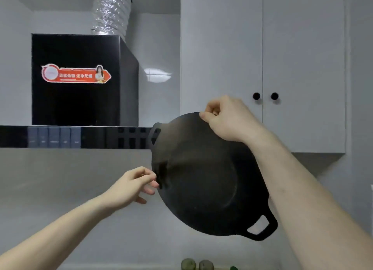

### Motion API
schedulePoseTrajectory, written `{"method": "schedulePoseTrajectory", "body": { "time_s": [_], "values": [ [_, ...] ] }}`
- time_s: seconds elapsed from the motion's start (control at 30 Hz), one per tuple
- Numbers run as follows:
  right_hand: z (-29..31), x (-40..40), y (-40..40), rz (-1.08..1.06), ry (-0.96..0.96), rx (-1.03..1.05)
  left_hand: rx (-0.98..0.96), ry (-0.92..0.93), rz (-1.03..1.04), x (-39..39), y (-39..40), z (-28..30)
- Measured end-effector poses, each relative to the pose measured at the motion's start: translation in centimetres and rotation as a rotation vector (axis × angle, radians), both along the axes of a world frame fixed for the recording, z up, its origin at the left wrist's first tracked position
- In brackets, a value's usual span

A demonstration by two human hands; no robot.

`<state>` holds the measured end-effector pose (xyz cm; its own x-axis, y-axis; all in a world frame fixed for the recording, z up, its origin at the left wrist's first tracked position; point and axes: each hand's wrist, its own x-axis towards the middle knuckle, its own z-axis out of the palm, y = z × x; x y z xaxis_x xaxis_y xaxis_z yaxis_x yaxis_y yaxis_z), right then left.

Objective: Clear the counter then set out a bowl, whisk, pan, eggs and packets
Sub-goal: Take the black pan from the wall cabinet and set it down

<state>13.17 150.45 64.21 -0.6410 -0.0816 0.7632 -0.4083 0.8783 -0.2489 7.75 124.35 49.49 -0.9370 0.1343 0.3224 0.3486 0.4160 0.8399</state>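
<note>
Pan (201, 178), black and two-handled, hangs tilted in the air just right of the black range hood (75, 80), the right hand (228, 120) pinching its top rim in a clenched grip while the left hand (133, 187), fingers loosely curled, touches its left edge.

The pan (203, 174) hangs tilted in the air between the two hands, right hand (228, 120) on its upper rim, left hand (133, 187) at its left edge; range hood (80, 82) behind to the left; wall cabinet (262, 67) behind to the right.
</note>
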Motion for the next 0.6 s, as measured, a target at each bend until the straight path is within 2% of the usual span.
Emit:
{"method": "schedulePoseTrajectory", "body": {
  "time_s": [0.13,0.3,0.6],
  "values": [
    [-4.7,-0.8,-4.9,0.291,0.068,0.005,0.183,-0.261,0.085,4.6,-5.7,-1.1],
    [-12.6,-2.1,-11.1,0.645,0.05,0.04,0.462,-0.52,0.175,10.9,-13.0,-6.1],
    [-28.0,-0.2,-23.7,0.992,-0.065,0.249,0.686,-0.824,0.364,19.4,-23.9,-17.7]
  ]
}}
